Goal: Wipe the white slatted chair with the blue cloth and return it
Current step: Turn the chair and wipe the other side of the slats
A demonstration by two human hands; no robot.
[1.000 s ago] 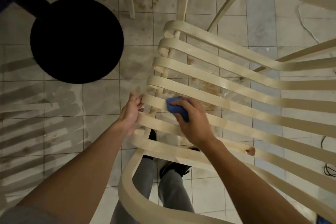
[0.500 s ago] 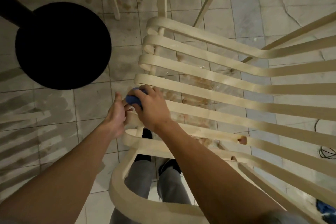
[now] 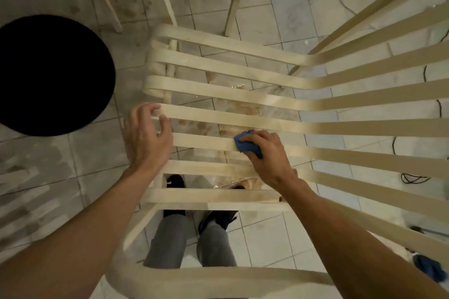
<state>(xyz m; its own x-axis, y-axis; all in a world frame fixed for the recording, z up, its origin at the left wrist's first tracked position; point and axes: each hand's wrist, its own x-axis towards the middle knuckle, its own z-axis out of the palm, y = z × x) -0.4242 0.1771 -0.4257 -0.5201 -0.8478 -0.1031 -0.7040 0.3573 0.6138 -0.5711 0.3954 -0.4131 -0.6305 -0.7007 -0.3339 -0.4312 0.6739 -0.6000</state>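
The white slatted chair fills the centre and right of the head view, its cream slats running left to right below me. My right hand presses a bunched blue cloth onto a middle slat, fingers closed over it. My left hand rests on the left ends of the slats, fingers spread and curled over the edge, holding nothing else. My legs and dark shoes show through the gaps under the chair.
A round black stool seat stands on the tiled floor to the left. Legs of another white chair rise at the top. Dark cables lie on the floor at the right, and a blue object sits at the lower right.
My right hand has slid the blue cloth from the left ends of the slats rightward to the middle of a slat. My left hand has opened and spread over the slat ends.
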